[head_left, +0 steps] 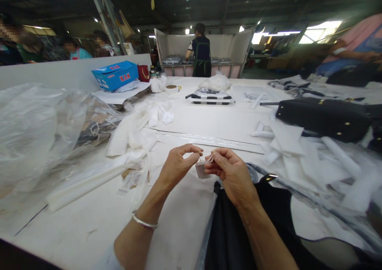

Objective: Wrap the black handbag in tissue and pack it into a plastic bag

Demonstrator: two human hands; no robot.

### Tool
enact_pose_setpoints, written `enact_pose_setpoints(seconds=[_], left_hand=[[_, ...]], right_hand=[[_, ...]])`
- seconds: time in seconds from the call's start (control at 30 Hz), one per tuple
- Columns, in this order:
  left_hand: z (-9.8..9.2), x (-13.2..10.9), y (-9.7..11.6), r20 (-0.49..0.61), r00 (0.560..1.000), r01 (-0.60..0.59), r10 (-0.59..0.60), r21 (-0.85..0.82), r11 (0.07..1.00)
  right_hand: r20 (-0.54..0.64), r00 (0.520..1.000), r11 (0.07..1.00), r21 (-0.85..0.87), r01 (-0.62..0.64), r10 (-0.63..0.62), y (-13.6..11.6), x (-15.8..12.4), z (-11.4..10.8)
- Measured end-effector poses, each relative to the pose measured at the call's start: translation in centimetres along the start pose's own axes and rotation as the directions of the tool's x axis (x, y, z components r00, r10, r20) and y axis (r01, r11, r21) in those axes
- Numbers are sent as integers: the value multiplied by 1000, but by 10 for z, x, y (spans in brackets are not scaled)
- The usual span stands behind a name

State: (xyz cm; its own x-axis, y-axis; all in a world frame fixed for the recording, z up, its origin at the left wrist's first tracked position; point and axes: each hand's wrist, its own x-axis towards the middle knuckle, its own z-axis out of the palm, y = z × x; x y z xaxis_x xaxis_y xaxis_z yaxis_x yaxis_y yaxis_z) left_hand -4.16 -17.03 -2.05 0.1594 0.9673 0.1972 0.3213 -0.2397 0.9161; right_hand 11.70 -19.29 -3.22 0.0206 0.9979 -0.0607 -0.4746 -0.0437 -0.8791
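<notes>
My left hand (176,166) and my right hand (231,171) meet over the white table (89,222), both pinched on a small grey tag (201,169) with a thin string. The left thumb and forefinger pinch the string; the right fingers hold the tag's other side. A silver bangle (144,222) sits on my left wrist. Under my right forearm lies a black bag (238,230) partly inside clear plastic, with a metal fitting (268,177) showing.
Crumpled clear plastic (36,131) lies at the left, white foam sheets and wrapping (298,150) at the right, another black bag (325,117) beyond. A blue box (115,75) and tape roll (171,88) stand far back. A person in an apron (200,51) works behind; others sit far left and right.
</notes>
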Motion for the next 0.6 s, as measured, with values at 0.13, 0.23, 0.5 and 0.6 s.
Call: enact_pose_setpoints(seconds=[0.13,0.23,0.5,0.6], left_hand=[[3,1,-1,-17,1000,-2,-1,-169,986],[7,1,-3,-1,998,55,-57,-276,960],[30,-4,-2,221,975,99,-15,-372,923],[37,-7,1,300,954,115,17,-418,901]], right_hand=[[145,980,991,-24,-134,136,-2,-4,1],[221,960,982,-115,-148,170,-4,-7,2],[91,977,969,-137,205,-193,-16,-6,-3],[53,964,964,-46,263,-261,-18,-5,-3]])
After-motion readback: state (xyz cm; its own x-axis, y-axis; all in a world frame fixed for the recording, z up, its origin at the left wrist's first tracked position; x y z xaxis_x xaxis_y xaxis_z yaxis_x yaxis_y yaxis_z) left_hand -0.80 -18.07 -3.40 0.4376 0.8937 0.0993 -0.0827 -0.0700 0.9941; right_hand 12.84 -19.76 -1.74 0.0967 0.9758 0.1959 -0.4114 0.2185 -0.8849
